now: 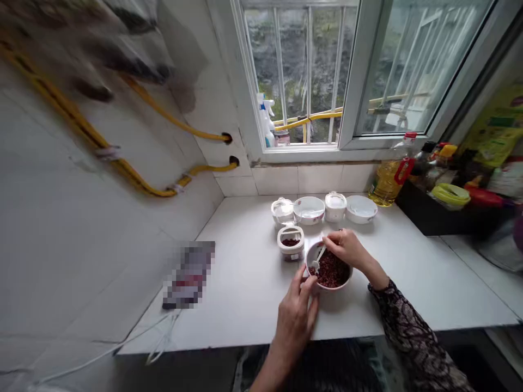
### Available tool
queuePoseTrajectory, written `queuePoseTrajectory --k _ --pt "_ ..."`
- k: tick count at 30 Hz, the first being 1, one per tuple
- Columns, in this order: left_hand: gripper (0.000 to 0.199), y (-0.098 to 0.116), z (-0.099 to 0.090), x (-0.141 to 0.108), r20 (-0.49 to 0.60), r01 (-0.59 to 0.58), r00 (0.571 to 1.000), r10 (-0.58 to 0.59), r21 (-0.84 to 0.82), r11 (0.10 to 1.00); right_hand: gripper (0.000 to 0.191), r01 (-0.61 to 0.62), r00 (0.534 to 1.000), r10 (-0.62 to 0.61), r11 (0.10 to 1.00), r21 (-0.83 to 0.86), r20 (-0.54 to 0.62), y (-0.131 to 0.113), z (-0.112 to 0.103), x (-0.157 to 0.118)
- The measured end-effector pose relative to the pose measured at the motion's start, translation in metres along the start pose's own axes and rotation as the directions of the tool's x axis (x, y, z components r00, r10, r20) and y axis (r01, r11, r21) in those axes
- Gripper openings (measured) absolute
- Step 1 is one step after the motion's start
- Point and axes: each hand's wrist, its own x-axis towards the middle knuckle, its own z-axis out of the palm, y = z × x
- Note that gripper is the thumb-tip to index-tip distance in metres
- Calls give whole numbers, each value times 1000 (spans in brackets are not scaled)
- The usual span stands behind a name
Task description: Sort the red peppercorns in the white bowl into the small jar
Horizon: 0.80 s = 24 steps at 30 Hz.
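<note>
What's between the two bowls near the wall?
In the head view, a small white tub stands between the left bowl and the right bowl.

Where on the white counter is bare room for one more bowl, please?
The counter is bare between the pixelated object and the left hand, and right of the right hand, in front of the black box. Crowded: around the bowl of dark red pieces, and along the back row of containers.

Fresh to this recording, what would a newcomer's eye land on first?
Probably the white bowl of dark red, bean-like pieces on the counter, where the right hand holds a white spoon and the left hand touches the bowl. Next, the yellow pipe along the left wall.
</note>
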Motion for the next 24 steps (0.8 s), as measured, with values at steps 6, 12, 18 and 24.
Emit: queuePoseTrajectory --k 6,12,18,24 --pt "33 0 -3 0 15 -11 1000 12 -10 1000 42 -149 987 156 971 186 -23 7 -6 0" --pt "35 -1 -2 -1 19 -5 1000 5 -17 1000 43 -251 965 263 897 363 16 12 -4 3" --pt "35 -2 0 -2 37 2 999 -1 -25 1000 44 -301 946 325 849 435 21 13 -5 4" --pt "33 -2 -1 -1 23 -1 1000 1 -13 1000 47 -321 935 353 797 511 36 11 -9 4"
